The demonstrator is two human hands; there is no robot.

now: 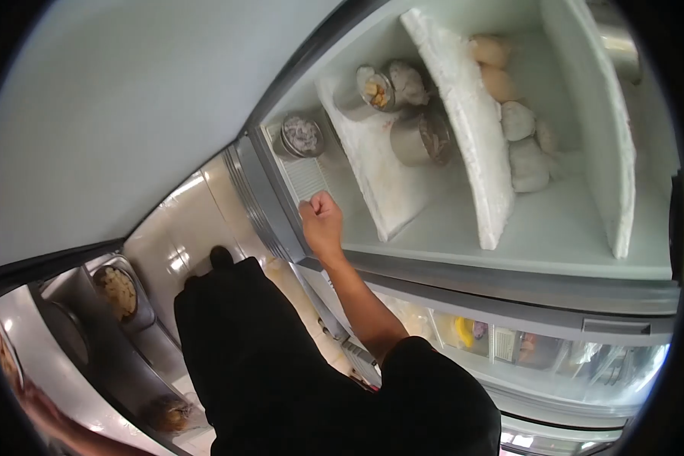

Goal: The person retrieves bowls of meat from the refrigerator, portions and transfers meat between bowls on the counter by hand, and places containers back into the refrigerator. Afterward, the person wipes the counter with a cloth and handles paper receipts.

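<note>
My right hand [323, 222], its fingers curled into a fist, is at the front edge of an open chest-like freezer compartment [555, 228]. What lies inside the fist, if anything, is hidden. Just beyond it stands a metal container [302, 137] of pale frosty food. At the far lower left, my left hand [30, 401] is at the rim of a round metal pan [4, 351], seemingly gripping it. The view's edge cuts off this pan and most of those fingers.
Frosted white dividers [463, 144] split the compartment. Between them are metal pots [418, 140] and white bags [530, 163]. A large door [129, 114] stands raised on the left. Below it, a steel counter [76, 380] holds a pan of pale pieces [118, 292].
</note>
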